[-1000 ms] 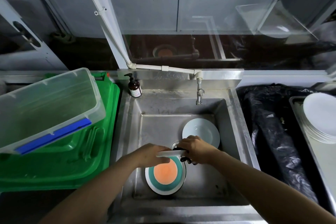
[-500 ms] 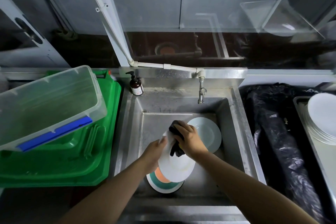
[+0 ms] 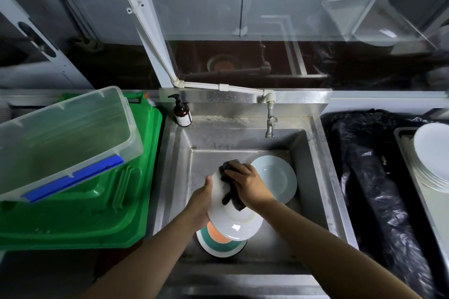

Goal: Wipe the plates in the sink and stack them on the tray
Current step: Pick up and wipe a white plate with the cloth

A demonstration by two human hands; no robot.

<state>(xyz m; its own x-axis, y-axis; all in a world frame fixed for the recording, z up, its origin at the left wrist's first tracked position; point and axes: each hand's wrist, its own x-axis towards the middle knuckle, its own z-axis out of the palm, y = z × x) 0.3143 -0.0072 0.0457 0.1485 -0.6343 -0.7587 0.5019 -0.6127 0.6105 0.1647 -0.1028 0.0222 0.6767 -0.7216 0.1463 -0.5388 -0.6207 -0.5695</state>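
Your left hand (image 3: 202, 204) grips 1 white plate (image 3: 234, 218); your right hand (image 3: 247, 183) presses a dark cloth (image 3: 229, 185) against it.

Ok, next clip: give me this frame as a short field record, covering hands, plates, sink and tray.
left hand: left hand holds the white plate by its left rim, tilted above the sink
right hand: right hand presses a dark cloth on that plate
sink: sink holds a pale plate and a striped plate
tray: tray at right carries a stack of white plates
tap: faucet, no water visible
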